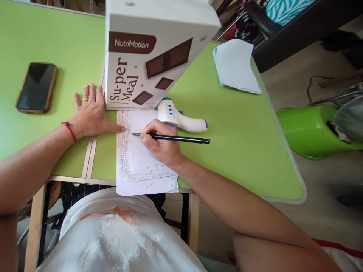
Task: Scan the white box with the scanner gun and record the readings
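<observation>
Right hand (161, 145) pinching our slim black pen (172, 138) over the handwritten white paper sheet (136, 151), whose left edge our flat, open left hand (89, 113) steadies.

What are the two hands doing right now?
Left hand: open, flat on the green table, thumb touching the written sheet.
Right hand: closed on a black pen, tip on the sheet.

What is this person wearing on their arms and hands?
Both forearms are bare, with no sleeves in view. The left hand has a gold ring on one finger, and a thin red thread band circles the left wrist. The right hand shows no ring, watch or band.
</observation>
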The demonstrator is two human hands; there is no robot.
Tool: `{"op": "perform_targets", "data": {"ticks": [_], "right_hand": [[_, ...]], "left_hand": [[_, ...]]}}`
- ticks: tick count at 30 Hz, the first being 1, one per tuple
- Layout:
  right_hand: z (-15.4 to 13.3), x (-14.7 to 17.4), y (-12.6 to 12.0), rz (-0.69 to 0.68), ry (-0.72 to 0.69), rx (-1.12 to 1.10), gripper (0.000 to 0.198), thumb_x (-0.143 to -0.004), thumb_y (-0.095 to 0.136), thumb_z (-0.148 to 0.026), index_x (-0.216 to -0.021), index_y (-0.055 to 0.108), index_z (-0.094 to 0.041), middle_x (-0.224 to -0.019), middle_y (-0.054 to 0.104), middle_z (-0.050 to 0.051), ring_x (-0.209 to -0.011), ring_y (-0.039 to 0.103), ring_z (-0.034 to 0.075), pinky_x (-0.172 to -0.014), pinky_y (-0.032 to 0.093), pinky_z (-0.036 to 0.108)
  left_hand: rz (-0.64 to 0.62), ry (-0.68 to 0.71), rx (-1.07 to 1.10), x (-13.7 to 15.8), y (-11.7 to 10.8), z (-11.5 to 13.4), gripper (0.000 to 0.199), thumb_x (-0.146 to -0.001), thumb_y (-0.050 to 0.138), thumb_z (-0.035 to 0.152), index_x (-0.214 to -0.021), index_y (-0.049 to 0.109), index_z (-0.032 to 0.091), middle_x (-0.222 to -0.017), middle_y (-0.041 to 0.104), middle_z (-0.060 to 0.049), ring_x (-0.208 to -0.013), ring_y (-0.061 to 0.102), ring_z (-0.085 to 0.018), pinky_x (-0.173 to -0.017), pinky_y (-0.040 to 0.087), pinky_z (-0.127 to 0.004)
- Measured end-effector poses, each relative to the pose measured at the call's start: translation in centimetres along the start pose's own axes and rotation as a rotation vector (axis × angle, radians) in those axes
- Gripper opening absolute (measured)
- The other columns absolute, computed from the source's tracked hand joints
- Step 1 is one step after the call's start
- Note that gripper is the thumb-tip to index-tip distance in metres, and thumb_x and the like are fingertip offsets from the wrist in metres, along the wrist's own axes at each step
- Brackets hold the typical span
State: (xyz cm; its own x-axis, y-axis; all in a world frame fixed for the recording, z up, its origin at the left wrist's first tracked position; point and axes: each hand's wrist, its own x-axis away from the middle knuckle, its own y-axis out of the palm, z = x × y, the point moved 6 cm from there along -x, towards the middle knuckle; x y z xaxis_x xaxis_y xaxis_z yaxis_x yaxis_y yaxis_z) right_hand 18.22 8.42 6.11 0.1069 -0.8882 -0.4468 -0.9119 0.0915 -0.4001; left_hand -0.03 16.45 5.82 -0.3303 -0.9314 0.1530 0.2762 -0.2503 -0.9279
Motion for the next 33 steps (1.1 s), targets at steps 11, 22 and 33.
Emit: {"op": "perform_targets", "data": {"ticks": [11, 22, 33], "right_hand": [[0.2, 0.1, -0.2, 0.020, 0.063, 0.061, 0.015, -0.074, 0.055, -0.023, -0.062, 0.047, -0.024, -0.052, 0.054, -0.005, -0.048, 0.043, 0.010, -0.047, 0.038, 0.026], [0.0, 0.0, 0.1, -0.043, 0.056, 0.041, 0.014, -0.074, 0.054, -0.021, -0.062, 0.046, -0.024, -0.053, 0.054, -0.005, -0.048, 0.045, 0.010, -0.047, 0.036, 0.026], [-2.9, 0.1, -1.9, -0.072, -0.241, 0.379, 0.011, -0.078, 0.055, -0.012, -0.075, 0.055, -0.023, -0.066, 0.060, -0.002, -0.058, 0.054, 0.013, -0.056, 0.043, 0.028]], "left_hand": [[-0.063, -0.043, -0.060, 0.1, -0.1, 0.3, 0.151, -0.061, 0.077, 0.079, -0.161, -0.002, -0.003, -0.167, -0.004, -0.032, -0.155, -0.007, -0.048, -0.122, -0.006, -0.065], [-0.042, -0.041, -0.055, 0.2, -0.2, 0.4, 0.149, -0.061, 0.079, 0.078, -0.161, 0.001, -0.002, -0.167, -0.001, -0.032, -0.155, -0.005, -0.049, -0.122, -0.004, -0.066], [-0.029, -0.015, 0.000, -0.2, 0.3, -0.2, 0.153, -0.056, 0.080, 0.080, -0.163, 0.001, 0.004, -0.168, -0.003, -0.031, -0.153, -0.008, -0.053, -0.120, -0.007, -0.067]]}}
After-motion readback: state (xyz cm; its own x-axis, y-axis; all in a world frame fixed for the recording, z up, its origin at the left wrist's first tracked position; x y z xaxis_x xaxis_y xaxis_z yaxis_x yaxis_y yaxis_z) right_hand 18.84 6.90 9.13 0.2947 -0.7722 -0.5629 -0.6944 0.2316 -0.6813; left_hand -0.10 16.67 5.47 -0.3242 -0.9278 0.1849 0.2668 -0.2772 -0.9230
